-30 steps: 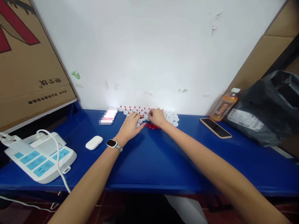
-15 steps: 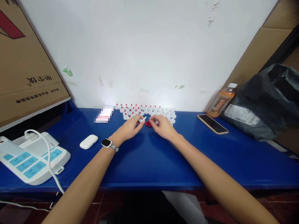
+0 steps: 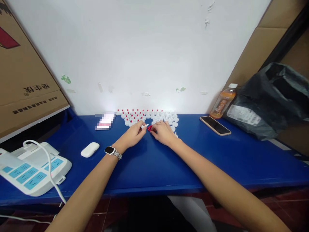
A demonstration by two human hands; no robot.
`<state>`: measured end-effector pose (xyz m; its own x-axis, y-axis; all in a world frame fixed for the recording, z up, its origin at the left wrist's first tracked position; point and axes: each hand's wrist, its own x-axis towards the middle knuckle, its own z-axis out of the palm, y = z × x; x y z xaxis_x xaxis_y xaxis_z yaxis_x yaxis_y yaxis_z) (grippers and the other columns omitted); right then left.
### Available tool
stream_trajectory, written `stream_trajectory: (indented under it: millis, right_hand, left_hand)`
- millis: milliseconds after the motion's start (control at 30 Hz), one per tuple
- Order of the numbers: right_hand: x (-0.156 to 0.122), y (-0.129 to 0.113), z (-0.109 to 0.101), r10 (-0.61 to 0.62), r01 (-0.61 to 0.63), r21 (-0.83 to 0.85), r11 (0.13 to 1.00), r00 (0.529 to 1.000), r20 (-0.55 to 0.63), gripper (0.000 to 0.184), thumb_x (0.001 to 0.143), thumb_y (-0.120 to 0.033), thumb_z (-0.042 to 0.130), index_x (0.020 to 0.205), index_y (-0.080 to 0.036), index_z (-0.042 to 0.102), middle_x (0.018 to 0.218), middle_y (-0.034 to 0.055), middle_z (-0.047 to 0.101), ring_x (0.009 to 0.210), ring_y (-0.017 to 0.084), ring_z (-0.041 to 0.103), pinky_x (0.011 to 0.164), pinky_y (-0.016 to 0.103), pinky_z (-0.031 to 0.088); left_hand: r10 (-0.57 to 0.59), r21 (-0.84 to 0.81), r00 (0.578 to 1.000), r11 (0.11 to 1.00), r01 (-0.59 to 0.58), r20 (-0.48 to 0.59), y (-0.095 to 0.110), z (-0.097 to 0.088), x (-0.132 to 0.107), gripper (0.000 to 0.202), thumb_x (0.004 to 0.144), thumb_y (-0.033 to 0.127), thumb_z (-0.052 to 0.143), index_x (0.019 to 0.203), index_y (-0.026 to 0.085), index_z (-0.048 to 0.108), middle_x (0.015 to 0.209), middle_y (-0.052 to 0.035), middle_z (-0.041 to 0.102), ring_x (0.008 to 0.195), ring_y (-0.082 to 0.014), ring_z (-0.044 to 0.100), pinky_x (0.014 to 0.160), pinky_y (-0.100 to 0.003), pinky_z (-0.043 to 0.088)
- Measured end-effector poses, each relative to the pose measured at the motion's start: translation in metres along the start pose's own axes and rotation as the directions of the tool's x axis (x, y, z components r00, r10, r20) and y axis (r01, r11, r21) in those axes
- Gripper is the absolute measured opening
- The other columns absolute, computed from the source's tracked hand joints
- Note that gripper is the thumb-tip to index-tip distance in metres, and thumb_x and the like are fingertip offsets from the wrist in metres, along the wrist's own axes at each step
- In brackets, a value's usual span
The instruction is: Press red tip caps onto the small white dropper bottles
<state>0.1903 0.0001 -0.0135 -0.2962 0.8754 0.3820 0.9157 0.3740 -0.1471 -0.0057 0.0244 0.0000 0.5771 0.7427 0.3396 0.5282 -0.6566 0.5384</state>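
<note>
Left hand (image 3: 134,134) pinches a white, spouted plastic cap (image 3: 145,125), spout slanting up towards the right hand (image 3: 164,132), whose grip cannot be confirmed; small red plastic tips (image 3: 149,128) lie nearest its fingertips.

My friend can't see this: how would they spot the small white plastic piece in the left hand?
At the long blue table along the white wall, find the left hand, above a dark-screened watch. It holds the small white plastic piece. Unlike the white plastic neighbours on the table, this one is in a hand, its slim tip bare of red.
</note>
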Motion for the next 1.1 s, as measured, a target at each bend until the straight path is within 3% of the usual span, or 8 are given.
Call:
stream_trajectory:
  millis: [133,333,467,533,600,667,733,1100]
  right_hand:
    - [0.001,-0.003,0.001,0.010,-0.010,-0.005,1.000,1.000,-0.016,0.018,0.092,-0.037,0.063,0.091,-0.019,0.066,0.092,0.0086,0.070,0.095,0.026,0.056,0.085,0.039,0.033]
    - [0.002,-0.008,0.003,0.021,-0.020,0.048,0.999,1.000,-0.008,0.011,0.092,-0.026,0.061,0.087,-0.019,0.068,0.094,0.0090,0.070,0.097,0.025,0.057,0.085,0.039,0.035]
    - [0.002,-0.004,0.005,0.084,-0.050,0.297,0.953,0.991,-0.100,0.009,0.088,-0.024,0.061,0.083,-0.019,0.068,0.087,0.0064,0.072,0.091,0.023,0.062,0.084,0.038,0.041]
    - [0.004,-0.002,0.005,0.194,-0.087,0.572,0.815,0.972,-0.129,0.010,0.086,-0.027,0.062,0.083,-0.019,0.067,0.082,0.0048,0.072,0.082,0.020,0.065,0.079,0.035,0.046]
    - [0.006,-0.002,0.005,0.290,-0.095,0.820,0.565,0.953,-0.090,0.015,0.083,-0.033,0.065,0.084,-0.018,0.066,0.078,0.0044,0.072,0.073,0.018,0.067,0.074,0.033,0.050]
    - [0.008,-0.004,0.004,0.325,-0.089,0.941,0.328,0.946,-0.023,0.023,0.078,-0.039,0.071,0.084,-0.017,0.065,0.076,0.0047,0.073,0.070,0.017,0.067,0.071,0.032,0.052]
    - [0.010,-0.007,0.003,0.336,-0.103,0.976,0.190,0.941,0.034,0.029,0.073,-0.043,0.077,0.083,-0.017,0.066,0.074,0.0046,0.073,0.067,0.017,0.067,0.068,0.031,0.051]
    - [0.009,-0.013,0.004,0.403,-0.085,0.995,0.050,0.913,0.058,0.037,0.062,-0.048,0.086,0.075,-0.018,0.069,0.062,0.0001,0.068,0.058,0.013,0.058,0.060,0.028,0.045]
  left_hand:
    - [0.001,-0.009,1.000,1.000,-0.001,-0.012,-0.001,0.000,0.000,0.029,0.101,0.044,0.037,0.095,0.020,0.052,0.075,0.0011,0.055,0.065,-0.0149,0.052,0.065,-0.029,0.039]
    - [-0.010,-0.029,1.000,1.000,0.009,-0.011,-0.001,0.000,0.001,0.029,0.100,0.045,0.037,0.096,0.020,0.052,0.077,0.0002,0.058,0.069,-0.0156,0.054,0.067,-0.029,0.040]
    - [-0.021,-0.035,1.000,0.999,0.021,-0.012,0.000,-0.001,0.001,0.030,0.100,0.045,0.037,0.096,0.020,0.052,0.079,-0.0005,0.059,0.072,-0.0168,0.056,0.070,-0.030,0.042]
    - [-0.023,-0.036,1.000,0.999,0.023,-0.015,0.001,-0.002,0.000,0.031,0.101,0.046,0.036,0.098,0.020,0.052,0.082,-0.0014,0.060,0.075,-0.0176,0.057,0.072,-0.031,0.042]
    - [-0.014,-0.042,1.000,0.999,0.014,-0.017,0.002,-0.001,0.000,0.032,0.102,0.047,0.034,0.098,0.020,0.052,0.087,-0.0025,0.062,0.079,-0.0184,0.058,0.075,-0.032,0.043]
    - [-0.001,-0.058,1.000,0.998,0.000,-0.012,0.004,-0.001,0.000,0.032,0.102,0.047,0.033,0.098,0.021,0.052,0.091,-0.0033,0.063,0.083,-0.0187,0.059,0.078,-0.033,0.044]
    - [0.006,-0.079,1.000,0.997,-0.006,-0.003,0.005,-0.001,-0.001,0.032,0.103,0.046,0.032,0.097,0.021,0.051,0.095,-0.0035,0.063,0.085,-0.0186,0.059,0.080,-0.033,0.043]
    - [0.015,-0.088,0.999,0.996,-0.011,0.040,0.015,0.009,-0.004,0.034,0.104,0.049,0.025,0.104,0.022,0.046,0.098,-0.0049,0.062,0.088,-0.0204,0.062,0.083,-0.037,0.046]
